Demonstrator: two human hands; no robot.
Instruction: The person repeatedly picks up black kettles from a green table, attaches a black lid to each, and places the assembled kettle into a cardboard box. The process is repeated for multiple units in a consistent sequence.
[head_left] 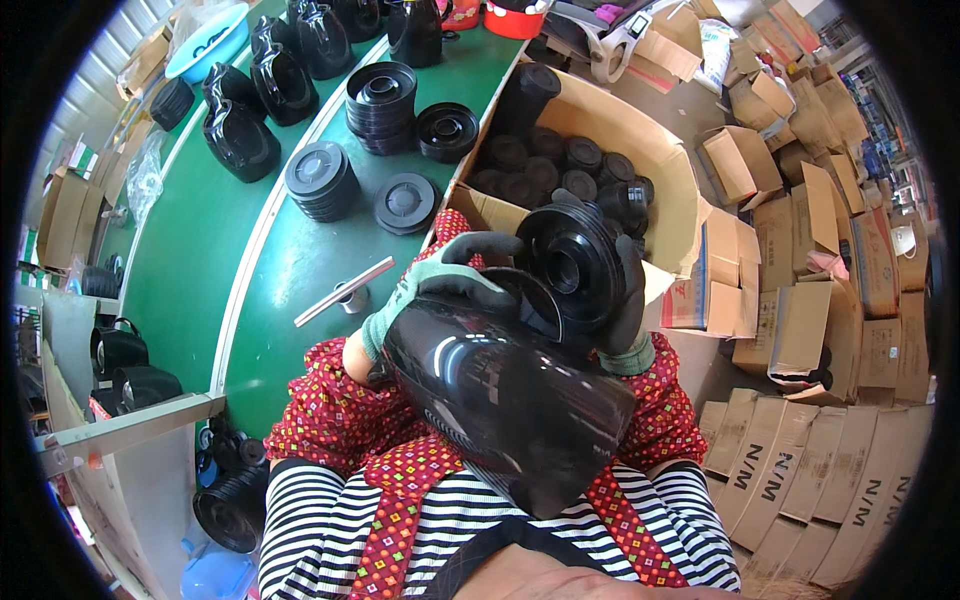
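Across my lap, tilted on its side, lies a glossy black kettle body (pixel 480 385). My left hand (pixel 462 272), in a grey and green glove, is closed on its upper rim. Beside the rim, my gloved right hand (pixel 630 305) grips a round black ringed base part (pixel 566 266) by its far side; whether this part touches the kettle is hidden. On the green bench ahead, similar round parts form a stack (pixel 380 105) next to a stack of flat black discs (pixel 322 182).
A carton (pixel 640 125) of black cylindrical parts stands at the bench's right edge. Several black kettle bodies (pixel 240 135) stand at the far left. A pale rod (pixel 345 292) rests across a small cup on the bench. Cardboard boxes (pixel 790 440) fill the right.
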